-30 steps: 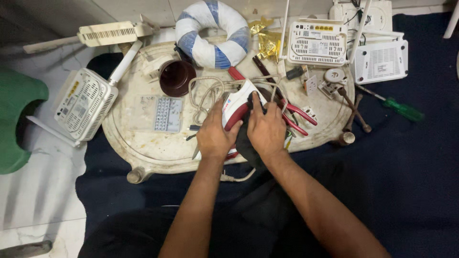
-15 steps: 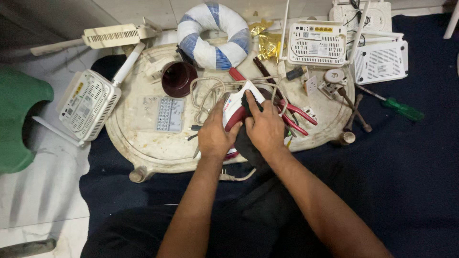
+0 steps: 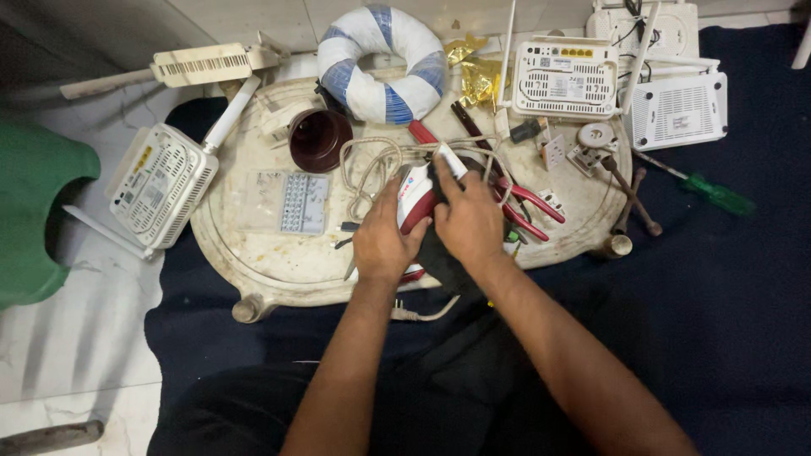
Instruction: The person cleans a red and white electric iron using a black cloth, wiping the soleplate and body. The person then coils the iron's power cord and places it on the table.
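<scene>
A red and white clothes iron (image 3: pixel 416 198) lies on an upturned, stained white plastic stool (image 3: pixel 253 253). My left hand (image 3: pixel 382 241) grips the iron's left side. My right hand (image 3: pixel 467 221) presses on its right side, fingers stretched toward the tip, over a dark part of the iron. A cream cord (image 3: pixel 372 165) loops just beyond the iron. Red-handled pliers (image 3: pixel 528 203) lie right of my right hand.
On the stool: a dark brown cup (image 3: pixel 318 139), a clear parts box (image 3: pixel 287 203), a blue-white wrapped ring (image 3: pixel 382 63), small switches. White routers (image 3: pixel 160 181) (image 3: pixel 564 78) (image 3: pixel 680 110) lie around. A green-handled screwdriver (image 3: pixel 705 190) rests on the dark blue mat. A green stool (image 3: pixel 34 211) stands left.
My right hand has slid a little up the iron toward its tip. The left hand keeps its grip; the iron stays in place.
</scene>
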